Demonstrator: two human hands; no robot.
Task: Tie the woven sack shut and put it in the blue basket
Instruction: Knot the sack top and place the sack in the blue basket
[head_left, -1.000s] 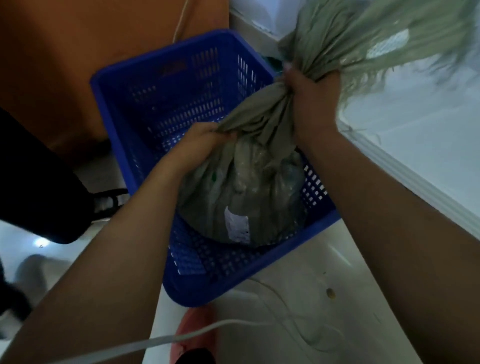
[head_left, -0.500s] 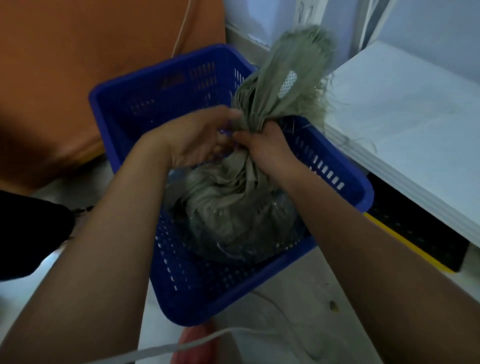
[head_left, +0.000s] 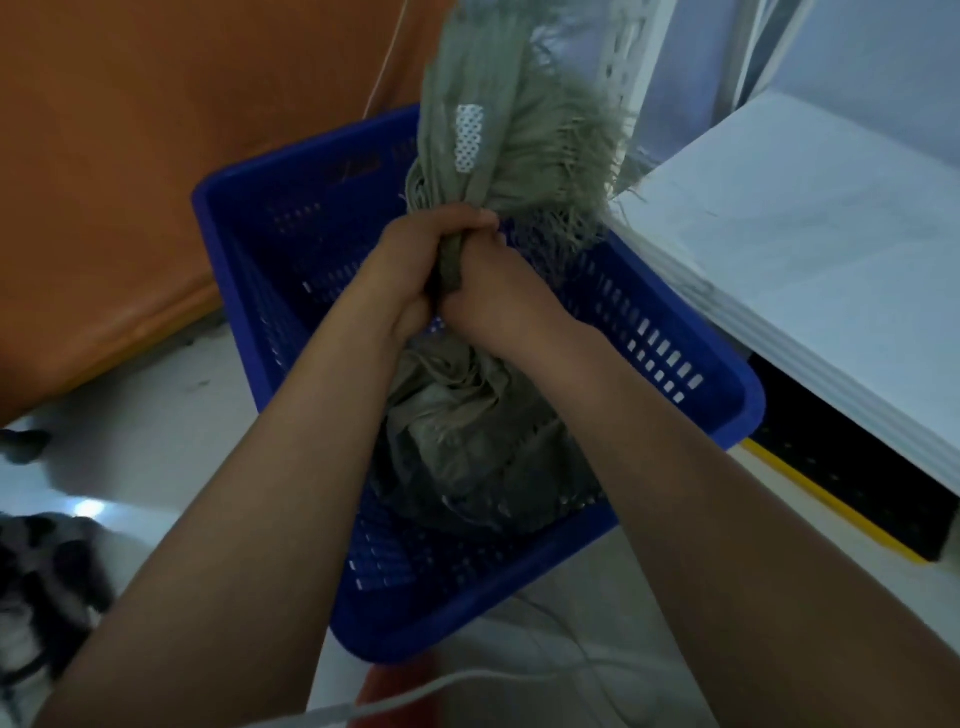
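Note:
The grey-green woven sack (head_left: 467, 457) sits with its full bottom inside the blue basket (head_left: 691, 374), toward the near right corner. Its gathered neck rises upright, and the frayed open top fans out above the far rim. My left hand (head_left: 410, 270) and my right hand (head_left: 493, 291) are both closed around the twisted neck, pressed against each other, left slightly higher. A white mesh patch shows on the loose top. No knot or tie is visible; the hands hide that part of the neck.
A white shelf or table top (head_left: 810, 270) runs along the right, touching the basket's side, with a black-and-yellow edge (head_left: 841, 509) beneath. An orange surface (head_left: 130, 182) fills the left back. A white cord (head_left: 415, 696) crosses the floor in front. Dark objects lie at the lower left.
The sack's loose top has swung from the right to upright over the basket. My left hand has moved up from the sack's body to join the right on the neck.

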